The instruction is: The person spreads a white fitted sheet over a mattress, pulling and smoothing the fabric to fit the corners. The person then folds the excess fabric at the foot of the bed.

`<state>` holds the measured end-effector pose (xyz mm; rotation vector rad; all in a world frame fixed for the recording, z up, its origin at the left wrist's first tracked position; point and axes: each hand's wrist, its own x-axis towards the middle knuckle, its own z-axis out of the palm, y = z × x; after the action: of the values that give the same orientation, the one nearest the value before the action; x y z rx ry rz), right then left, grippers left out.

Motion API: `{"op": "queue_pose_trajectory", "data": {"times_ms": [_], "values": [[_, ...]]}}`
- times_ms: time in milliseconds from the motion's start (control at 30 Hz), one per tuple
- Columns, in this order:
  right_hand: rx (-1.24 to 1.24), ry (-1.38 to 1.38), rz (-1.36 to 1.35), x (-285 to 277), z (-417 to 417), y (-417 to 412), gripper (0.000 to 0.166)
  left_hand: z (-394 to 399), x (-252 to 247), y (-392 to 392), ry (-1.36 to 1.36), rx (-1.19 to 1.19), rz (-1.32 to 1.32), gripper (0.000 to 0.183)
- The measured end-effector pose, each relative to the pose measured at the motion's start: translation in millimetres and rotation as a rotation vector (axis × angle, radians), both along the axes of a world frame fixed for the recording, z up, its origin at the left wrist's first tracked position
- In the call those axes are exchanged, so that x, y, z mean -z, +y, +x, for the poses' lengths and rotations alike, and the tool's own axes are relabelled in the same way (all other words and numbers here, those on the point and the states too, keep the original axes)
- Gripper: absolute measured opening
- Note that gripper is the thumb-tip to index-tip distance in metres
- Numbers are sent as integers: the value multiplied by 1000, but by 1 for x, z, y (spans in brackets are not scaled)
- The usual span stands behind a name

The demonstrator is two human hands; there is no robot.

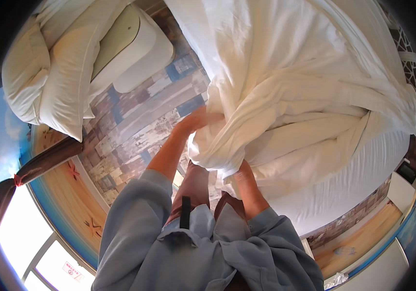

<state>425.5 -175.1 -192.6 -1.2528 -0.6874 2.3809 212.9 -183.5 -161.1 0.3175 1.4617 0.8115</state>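
A bunched white duvet or its cover (284,94) lies across the bed and hangs over the near side in front of me. My left hand (206,118) reaches to its left edge; the fingers are blurred and partly behind a fold, so their grip is unclear. Lower down, my right hand (242,172) grips the bottom of the gathered cloth, fingers mostly hidden under it. Beneath the cloth, the white-sheeted mattress (339,189) shows at the right.
White pillows (66,76) are piled at the upper left on a pale, rounded piece of furniture (146,54). Patchwork-patterned flooring (131,120) lies between it and the bed. A dark tied curtain (37,171) hangs beside the bright window. A white cabinet (401,189) stands at the far right.
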Motion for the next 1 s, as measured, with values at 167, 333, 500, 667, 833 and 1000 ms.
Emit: {"op": "queue_pose_trajectory", "data": {"times_ms": [167,333,500,667,833,1000], "values": [[200,198,-185,-19,18,7,51,11,39,-4,-153,-446,-97,36],[494,439,-433,-65,23,48,53,36,22,-2,-260,-483,28,39],[28,-72,418,-94,39,54,39,60,16,6,-249,-581,27,44],[426,-97,373,-106,76,60,41,60,13,4,-469,-828,121,41],[508,-313,335,-22,198,48,41,48,15,-7,-291,-789,63,44],[184,-1093,923,-10,231,40,45,44,30,-15,206,-667,181,45]]}}
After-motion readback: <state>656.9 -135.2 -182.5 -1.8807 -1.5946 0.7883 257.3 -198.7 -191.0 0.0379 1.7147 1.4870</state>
